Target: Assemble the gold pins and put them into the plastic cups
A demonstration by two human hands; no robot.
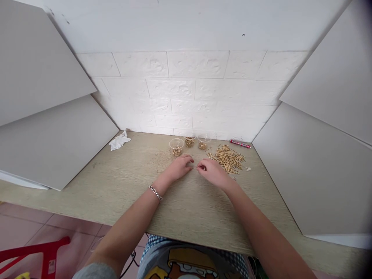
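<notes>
Near the middle of the table (pixel 116 174), my left hand (pixel 180 166) and my right hand (pixel 211 171) face each other, fingertips a short gap apart. A tiny thin pin-like piece (pixel 194 167) spans that gap. Thumb and finger of my right hand are pinched on one end. My left thumb tip is at the other end, its index finger curled above; the exact grip is too small to see. Just beyond are a clear cup (pixel 176 143), a second cup (pixel 190 141) and a third cup (pixel 203 145), each with small gold pieces. Many thin golden rods (pixel 228 158) lie heaped beside my right hand.
A crumpled white tissue (pixel 120 141) lies at the back left, a red tube (pixel 240 143) at the back right. Grey panels (pixel 58 143) flank the table on both sides, with a white brick-patterned wall (pixel 180 89) behind. A red plastic frame (pixel 49 255) stands on the floor at lower left.
</notes>
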